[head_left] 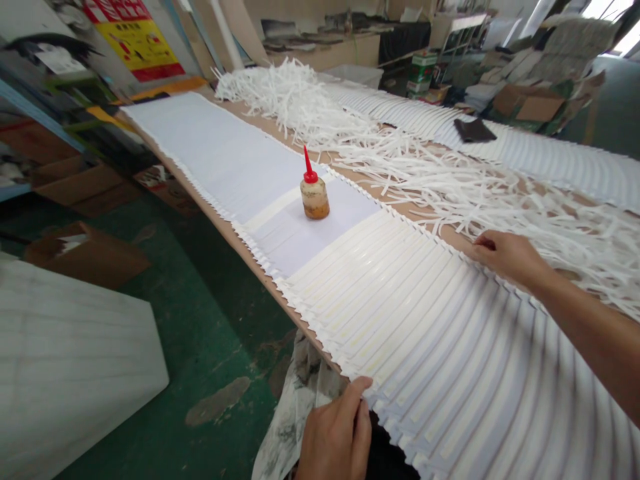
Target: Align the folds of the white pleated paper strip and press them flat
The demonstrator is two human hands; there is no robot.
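Note:
My left hand [337, 427] is at the near edge of a long pale sheet [200, 147], its thumb and forefinger closed on the end of a white strip [400, 363]. Across the sheet, at the far edge, my right hand [515, 260] pinches the strip's other end. Many similar white strips lie side by side across the sheet, curving upward toward the right. On a bare part of the sheet stands an upright glue bottle [315, 199] with a red pointed nozzle and amber liquid at its bottom. The fingertips partly hide the strip ends.
A tangled heap of loose white strips [290, 100] runs along the brown tabletop [453, 237] beyond the sheet. Farther back lies another strip-covered sheet with a dark cloth [475, 131] on it. Cardboard boxes [85, 253] and a large white block [75, 360] stand at left.

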